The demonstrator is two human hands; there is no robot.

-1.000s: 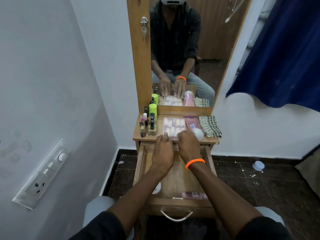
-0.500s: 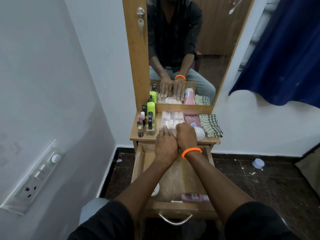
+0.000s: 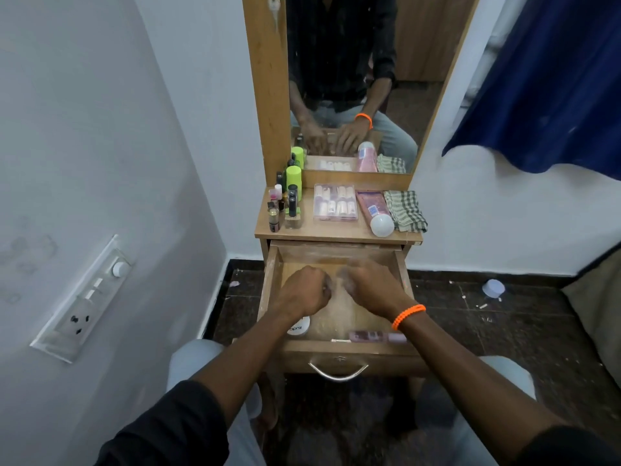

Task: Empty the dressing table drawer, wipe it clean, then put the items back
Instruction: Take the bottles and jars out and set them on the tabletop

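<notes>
Both forearms reach over the open drawer [image 3: 268,290], left hand [image 3: 307,290] curled into an empty fist, right hand [image 3: 373,285] fingers blurred, grip unclear

Matt wooden drawer [image 3: 336,253] with dusty, scuffed floor and shiny curved metal handle [image 3: 338,372]. At twelve o'clock, clear glossy plastic case [image 3: 335,202]; checked woven cloth [image 3: 405,210] at one o'clock.

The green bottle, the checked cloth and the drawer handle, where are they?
green bottle [image 3: 293,178]: head view, on its rounded cap.
checked cloth [image 3: 405,210]: head view, middle of the folded fabric.
drawer handle [image 3: 338,372]: head view, middle of the metal bar.
</notes>
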